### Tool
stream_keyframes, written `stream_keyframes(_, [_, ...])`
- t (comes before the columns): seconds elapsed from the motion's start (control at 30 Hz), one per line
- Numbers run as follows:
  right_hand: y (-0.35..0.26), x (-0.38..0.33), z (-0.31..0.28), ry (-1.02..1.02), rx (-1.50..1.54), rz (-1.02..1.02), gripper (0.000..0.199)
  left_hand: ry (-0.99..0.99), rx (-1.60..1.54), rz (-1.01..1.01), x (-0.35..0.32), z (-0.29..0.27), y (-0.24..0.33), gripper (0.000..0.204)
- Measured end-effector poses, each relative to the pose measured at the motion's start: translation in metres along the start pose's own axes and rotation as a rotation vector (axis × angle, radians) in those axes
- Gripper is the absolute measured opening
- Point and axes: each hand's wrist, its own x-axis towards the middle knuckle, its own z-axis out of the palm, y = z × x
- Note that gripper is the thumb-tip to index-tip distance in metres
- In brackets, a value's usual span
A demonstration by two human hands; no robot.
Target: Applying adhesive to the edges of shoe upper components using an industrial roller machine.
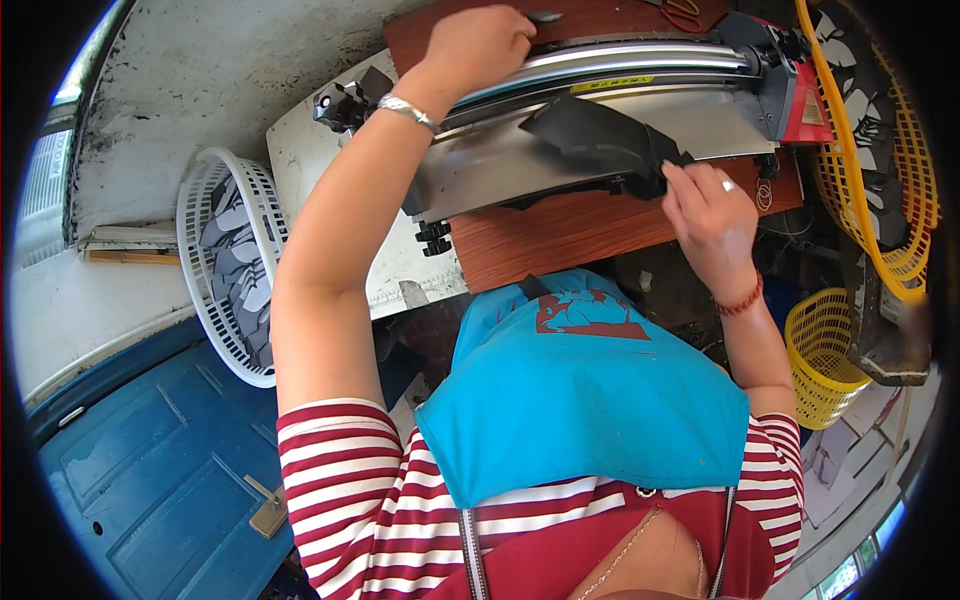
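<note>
A machine with a long metal roller (640, 62) and a flat metal plate (480, 172) lies across in front of me. My right hand (712, 215) pinches the near right end of a flat black cut piece (600, 138), like sheet material. The rest of that piece lies over the metal plate, below the roller. My left hand (482, 45) reaches past the left part of the roller, its fingers curled together. Whatever those fingers hold, if anything, is hidden. Just beyond them lies a small dark pointed object (545, 16).
Orange-handled scissors (682, 12) lie at the back. A white basket (205, 270) of grey and black pieces stands left; a yellow basket (905, 130) of similar pieces stands right. Lower right is another yellow basket (822, 335). A red housing (808, 105) closes the machine's right end.
</note>
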Motion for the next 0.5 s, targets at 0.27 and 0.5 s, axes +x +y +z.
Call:
stream_keyframes(0.27, [-0.013, -0.026, 0.088, 0.045, 0.445, -0.129, 0.03, -0.289, -0.251, -0.274, 0.023, 0.019, 0.0, 0.035])
stream_keyframes(0.5, [-0.021, -0.1, 0.21, -0.414, 0.052, 0.107, 0.045, -0.001, -0.3, -0.208, 0.029, -0.008, -0.003, 0.03])
